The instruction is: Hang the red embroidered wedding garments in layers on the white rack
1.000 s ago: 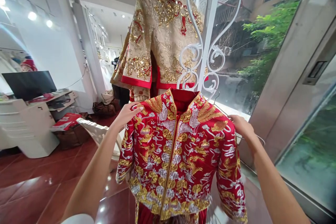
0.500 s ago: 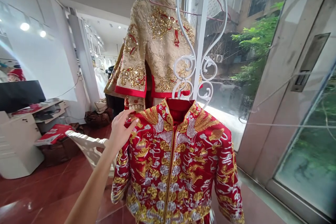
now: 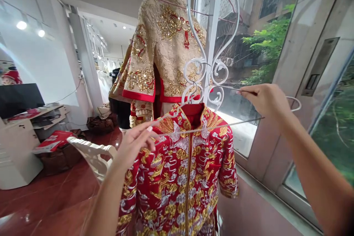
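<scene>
A red jacket (image 3: 182,177) with gold and silver embroidery hangs from a white scrolled metal stand (image 3: 211,44). In front of its collar I hold a thin wire hanger (image 3: 221,127) stretched sideways between both hands. My left hand (image 3: 136,142) pinches the hanger's left end, close to the jacket's left shoulder. My right hand (image 3: 265,99) is closed on the hanger's right part, near its hook, to the right of the stand. A gold embroidered jacket (image 3: 166,44) with red trim hangs higher on the same stand.
A large window and metal door frame (image 3: 301,55) stand on the right. A white carved chair (image 3: 94,155) sits on the red floor at lower left. Further left are a white desk (image 3: 19,147), a dark monitor (image 3: 19,97) and red booklets (image 3: 52,140).
My right hand, out of view half a second ago, has come back up holding a wire hanger. My left hand left the jacket's shoulder and now pinches the hanger's other end.
</scene>
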Motion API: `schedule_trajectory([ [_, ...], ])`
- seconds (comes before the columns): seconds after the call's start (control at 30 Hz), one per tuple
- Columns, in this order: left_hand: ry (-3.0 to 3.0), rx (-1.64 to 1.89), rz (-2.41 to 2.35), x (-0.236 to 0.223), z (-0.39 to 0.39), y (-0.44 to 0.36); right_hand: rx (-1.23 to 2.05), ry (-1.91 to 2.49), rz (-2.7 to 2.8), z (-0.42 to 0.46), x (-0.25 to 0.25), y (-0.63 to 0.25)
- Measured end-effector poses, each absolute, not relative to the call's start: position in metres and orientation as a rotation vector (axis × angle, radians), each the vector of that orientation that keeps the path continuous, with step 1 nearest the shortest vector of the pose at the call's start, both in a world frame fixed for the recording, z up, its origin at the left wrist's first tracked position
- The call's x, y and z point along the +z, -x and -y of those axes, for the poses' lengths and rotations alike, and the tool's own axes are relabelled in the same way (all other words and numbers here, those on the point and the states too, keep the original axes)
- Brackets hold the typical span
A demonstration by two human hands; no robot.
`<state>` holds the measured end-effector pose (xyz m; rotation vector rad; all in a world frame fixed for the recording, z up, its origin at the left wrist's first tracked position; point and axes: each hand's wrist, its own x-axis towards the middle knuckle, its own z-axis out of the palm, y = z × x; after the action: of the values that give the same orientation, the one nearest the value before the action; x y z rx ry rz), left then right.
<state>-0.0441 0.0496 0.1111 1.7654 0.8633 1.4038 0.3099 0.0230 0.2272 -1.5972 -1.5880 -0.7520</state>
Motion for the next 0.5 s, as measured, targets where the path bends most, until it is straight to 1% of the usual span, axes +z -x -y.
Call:
schedule_trajectory([
  [0.17,-1.83,1.638,-1.167,0.119,-0.061,0.065,-0.705,1.587,1.574,-0.05,0.203,-0.299],
  [0.37,-1.748,1.752,-1.474,0.083,-0.052,0.081,-0.666,1.504,1.698,-0.061,0.156,-0.265],
  [0.43,-1.737,1.784,-1.55,0.072,-0.053,0.088,-0.715,1.49,1.739,-0.051,0.142,-0.259],
  [0.5,-1.77,1.799,-1.587,0.067,-0.059,0.091,-0.775,1.467,1.66,-0.03,0.128,-0.264],
])
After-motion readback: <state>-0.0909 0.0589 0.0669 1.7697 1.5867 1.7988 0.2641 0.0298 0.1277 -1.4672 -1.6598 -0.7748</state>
